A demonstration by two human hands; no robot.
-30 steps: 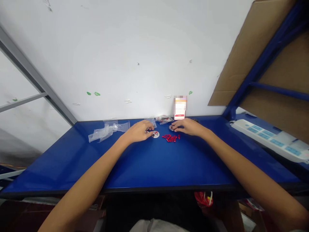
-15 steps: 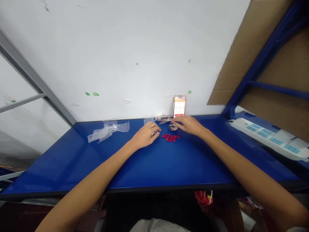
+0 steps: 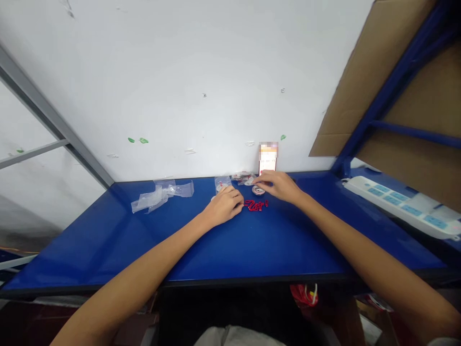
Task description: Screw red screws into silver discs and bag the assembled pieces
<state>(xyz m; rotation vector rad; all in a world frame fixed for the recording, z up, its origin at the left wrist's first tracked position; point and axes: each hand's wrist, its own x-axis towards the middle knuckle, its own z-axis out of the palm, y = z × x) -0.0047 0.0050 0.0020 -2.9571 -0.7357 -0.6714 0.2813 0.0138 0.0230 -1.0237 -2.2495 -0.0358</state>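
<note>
Both grips unreadable, left hand (image 3: 225, 204) curled beside red cords (image 3: 255, 205), right hand (image 3: 280, 185) over small disc (image 3: 258, 191)

A white wall (image 3: 201, 72) filled most of the view, marked with a few small scuffs and bits of green tape (image 3: 139, 140). A blue table (image 3: 252, 250) stood flush against it, its glossy top catching soft, even light. At the left, a grey metal frame (image 3: 54, 119) ran slantwise along the wall. At the right, brown cardboard (image 3: 363, 81) leaned behind a blue shelf frame (image 3: 392, 92), and a white power strip (image 3: 403, 206) lay on the blue shelf beside the table.
</note>
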